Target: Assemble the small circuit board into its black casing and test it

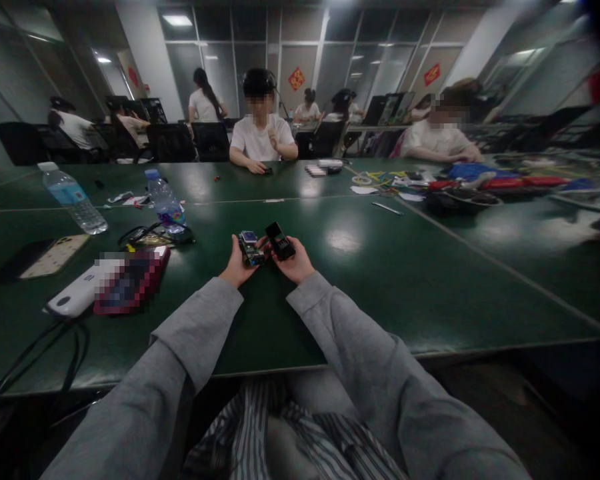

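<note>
My left hand [237, 265] is closed around a small circuit board [251, 248] with a bluish-white square part on its upper end. Close beside it, my right hand [300, 263] grips a small black rectangular case [279, 241], its glossy face turned up. Both hands are together above the near middle of the green table [380, 280], with the board and the case side by side, slightly apart at the top. Fingertips between the two pieces are too small to make out clearly.
Left of my hands lie a red-cased phone [133, 280], a white power bank [83, 287], black cables [75, 347] and two plastic bottles [75, 199] [164, 200]. A screwdriver-like rod [387, 209] and a heap of cables [460, 190] lie right. A person [263, 137] sits opposite.
</note>
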